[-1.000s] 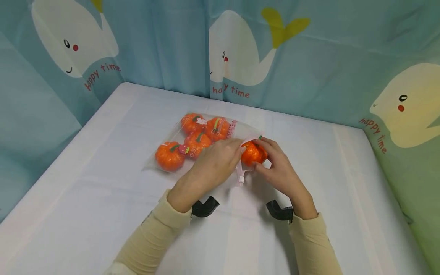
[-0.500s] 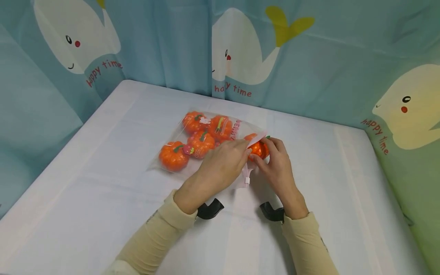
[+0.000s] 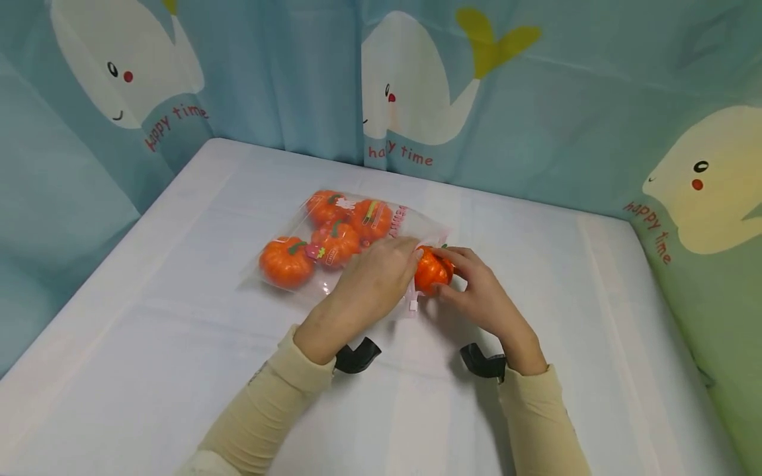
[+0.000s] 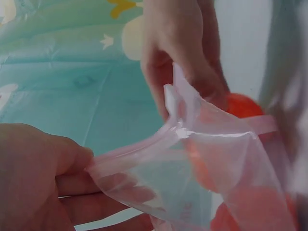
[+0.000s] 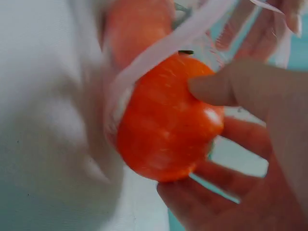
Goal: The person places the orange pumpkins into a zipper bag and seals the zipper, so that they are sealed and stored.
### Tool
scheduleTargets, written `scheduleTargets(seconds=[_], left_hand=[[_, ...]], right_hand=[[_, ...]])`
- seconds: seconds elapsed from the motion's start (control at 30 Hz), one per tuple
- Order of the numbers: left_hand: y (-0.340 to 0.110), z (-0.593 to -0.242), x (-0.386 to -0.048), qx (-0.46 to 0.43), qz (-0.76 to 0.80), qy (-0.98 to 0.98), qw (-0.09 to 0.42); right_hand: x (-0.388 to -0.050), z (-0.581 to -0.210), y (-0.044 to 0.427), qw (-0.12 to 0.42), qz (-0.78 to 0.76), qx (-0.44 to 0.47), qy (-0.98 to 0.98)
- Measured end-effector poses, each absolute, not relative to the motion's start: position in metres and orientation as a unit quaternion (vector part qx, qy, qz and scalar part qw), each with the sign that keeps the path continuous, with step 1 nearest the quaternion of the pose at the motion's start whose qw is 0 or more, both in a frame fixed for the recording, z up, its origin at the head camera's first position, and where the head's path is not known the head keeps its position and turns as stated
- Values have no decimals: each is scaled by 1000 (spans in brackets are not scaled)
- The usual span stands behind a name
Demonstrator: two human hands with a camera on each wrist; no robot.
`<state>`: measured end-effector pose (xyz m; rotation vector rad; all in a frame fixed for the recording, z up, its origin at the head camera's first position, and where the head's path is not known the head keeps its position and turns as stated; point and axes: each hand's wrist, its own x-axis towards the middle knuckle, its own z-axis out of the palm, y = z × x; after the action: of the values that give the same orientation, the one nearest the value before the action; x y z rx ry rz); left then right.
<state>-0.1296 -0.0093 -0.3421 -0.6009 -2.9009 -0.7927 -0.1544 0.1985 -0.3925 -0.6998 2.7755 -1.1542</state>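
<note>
A clear zip bag (image 3: pixel 411 228) with pink trim and printing lies on the table with several orange toy pumpkins (image 3: pixel 287 262) inside. At its right-hand mouth, my left hand (image 3: pixel 378 274) pinches the bag's edge; the left wrist view shows the pink rim (image 4: pixel 139 147) held between thumb and fingers, with the mouth spread. My right hand (image 3: pixel 482 291) grips another orange pumpkin (image 5: pixel 168 120) right at that mouth, thumb on one side and fingers on the other. The bag's pink rim crosses this pumpkin's far side in the right wrist view. A white slider (image 3: pixel 413 305) sits at the rim's near end.
The white table (image 3: pixel 178 370) extends around the bag on all sides. Blue-green curtains (image 3: pixel 321 79) with whale prints hang behind its back edge and along both sides. Black curved mounts (image 3: pixel 358 356) stick out from both wrists.
Over the last half second the bag has shifted slightly left. The pumpkin in my right hand shows more beyond the bag's rim, and the right hand's fingers are spread wider around it.
</note>
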Motion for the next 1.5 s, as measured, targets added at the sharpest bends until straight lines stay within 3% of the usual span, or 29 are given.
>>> scheduleTargets(seconds=[0.17,0.33,0.43,0.67,0.77,1.13,1.3,1.5], left_hand=[[-10,-343,-131,-193,-267,-944,19],[-10,-345,-131,-193,-253,-948,18],[-10,-346,-131,-194,-257,-946,20],[-11,-346,-131,-198,-261,-944,34],[-11,-346,-130,-197,-255,-946,39],[-11,-344,-131,-196,-250,-948,27],[-11,-345,-131,-202,-242,-948,35],[-10,-345,-130,-215,-239,-946,39]], right_hand=[[-155,-391,201,98,-394,-264,875],[-154,-390,202,126,-405,-274,863],[-155,-389,201,88,-399,-250,878],[-157,-403,184,-79,-397,-219,888],[-158,-411,175,-124,-364,-218,897],[-156,-405,181,-86,-341,-226,908],[-160,-413,178,-108,-348,-228,903],[-162,-418,176,-146,-370,-164,903]])
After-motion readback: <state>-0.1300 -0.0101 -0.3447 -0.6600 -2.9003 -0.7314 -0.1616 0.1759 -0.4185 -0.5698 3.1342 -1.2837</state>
